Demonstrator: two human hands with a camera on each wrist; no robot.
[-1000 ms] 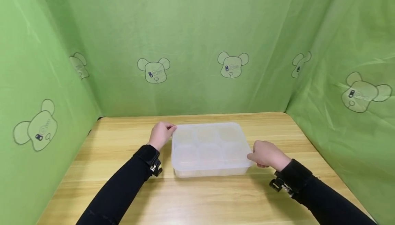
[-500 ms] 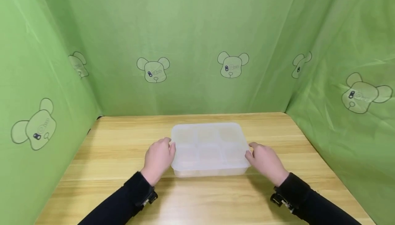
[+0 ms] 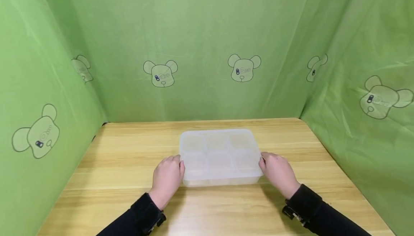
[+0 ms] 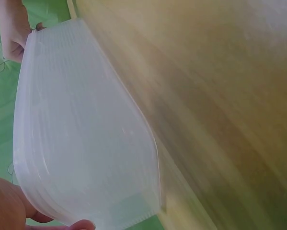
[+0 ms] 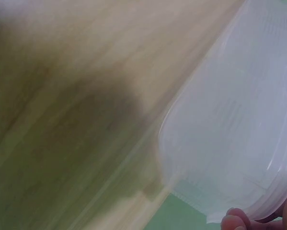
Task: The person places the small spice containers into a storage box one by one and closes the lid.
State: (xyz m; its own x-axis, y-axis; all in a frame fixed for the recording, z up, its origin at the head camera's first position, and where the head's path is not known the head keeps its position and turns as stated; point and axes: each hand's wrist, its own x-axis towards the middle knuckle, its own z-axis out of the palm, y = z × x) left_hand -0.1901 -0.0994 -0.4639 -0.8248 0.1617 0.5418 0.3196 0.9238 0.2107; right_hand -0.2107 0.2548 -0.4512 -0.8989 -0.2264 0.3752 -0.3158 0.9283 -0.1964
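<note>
A translucent plastic storage box with a matching lid and six compartments stands on the wooden table. My left hand grips its left edge near the front corner. In the left wrist view, that hand's thumb and fingers meet the rim at the lower left. On the opposite side, my right hand holds the right edge, fingers curled at the rim. The right wrist view shows its fingertips below the lid's rim. The front wall of the box shows smooth in both wrist views.
The wood-grain tabletop runs out to green cloth walls with printed bear heads at the back and both sides. Black wrist mounts with small cameras sit on both forearms.
My left hand has slid from the back left corner toward the front of the left edge. My right hand has re-gripped the right edge. The box has stayed about where it was.
</note>
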